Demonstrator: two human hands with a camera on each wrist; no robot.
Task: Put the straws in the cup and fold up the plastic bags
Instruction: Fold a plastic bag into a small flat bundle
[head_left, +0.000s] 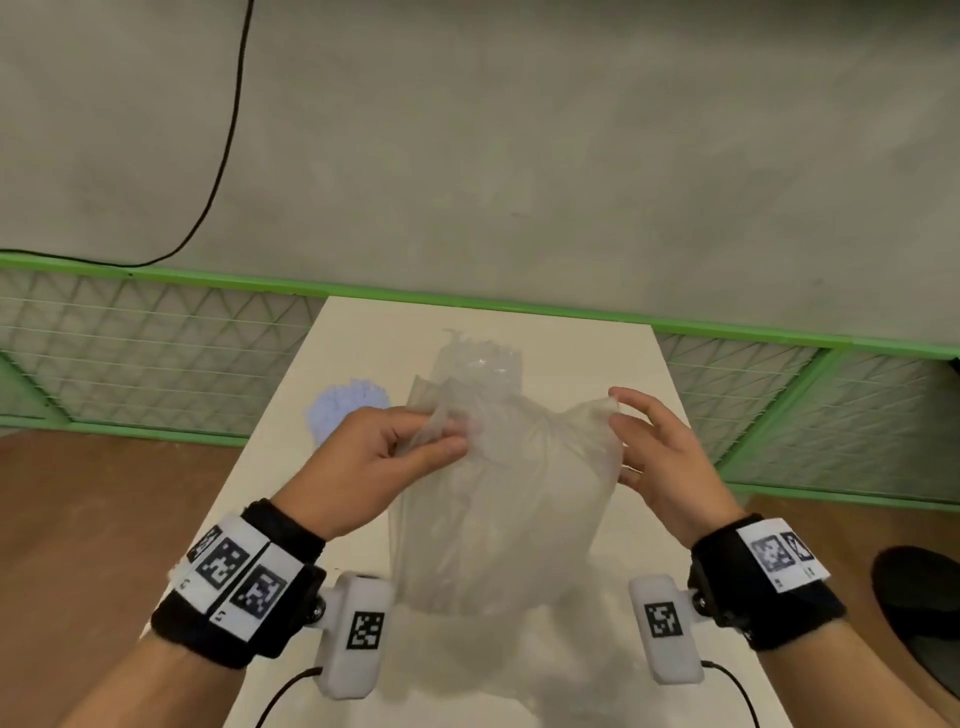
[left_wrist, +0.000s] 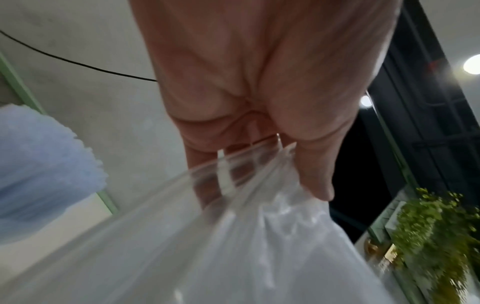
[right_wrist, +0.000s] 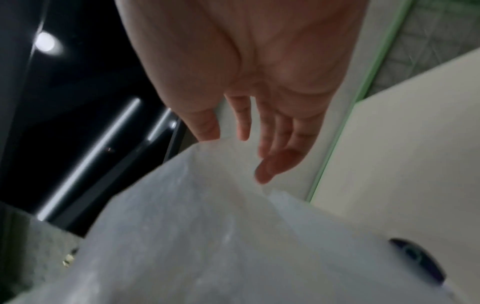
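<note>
A clear plastic bag (head_left: 498, 519) hangs upright over the white table (head_left: 613, 353), held between both hands. My left hand (head_left: 441, 439) pinches its bunched upper left corner between thumb and fingers; the left wrist view shows the pleated film (left_wrist: 259, 257) running out of that pinch (left_wrist: 262, 181). My right hand (head_left: 621, 441) is at the bag's upper right corner with fingers spread and straight. In the right wrist view its thumb tip (right_wrist: 207, 133) touches the bag's edge (right_wrist: 194, 236). A pale blue bundle of straws (head_left: 348, 410) (left_wrist: 39, 164) lies on the table, left of my left hand. No cup is visible.
A second crumpled clear bag (head_left: 478, 358) lies on the table behind the held one. A green mesh fence (head_left: 156, 353) runs along the table's far end and sides. A black cable (head_left: 228, 140) crosses the grey floor beyond. A black rounded object (head_left: 919, 603) sits at lower right.
</note>
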